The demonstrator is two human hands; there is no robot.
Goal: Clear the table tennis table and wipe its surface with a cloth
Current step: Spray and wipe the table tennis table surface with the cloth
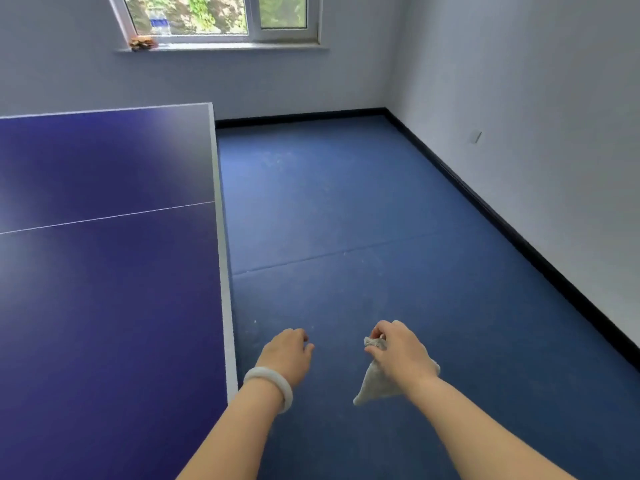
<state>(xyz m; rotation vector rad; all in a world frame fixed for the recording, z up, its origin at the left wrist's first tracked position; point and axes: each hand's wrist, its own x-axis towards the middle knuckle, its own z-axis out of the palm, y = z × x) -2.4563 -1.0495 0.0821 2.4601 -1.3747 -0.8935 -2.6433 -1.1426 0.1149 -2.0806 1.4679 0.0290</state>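
The table tennis table fills the left of the view, dark blue with a white edge band and a thin white centre line; nothing lies on the part I see. My right hand pinches a small pale grey cloth, which hangs below the hand over the floor, to the right of the table. My left hand, with a white bangle on its wrist, hovers just off the table's right edge, fingers loosely curled and holding nothing.
Blue floor stretches from the table's right edge to the white wall with its black skirting. A window at the back has a bottle and a small brown object on its sill.
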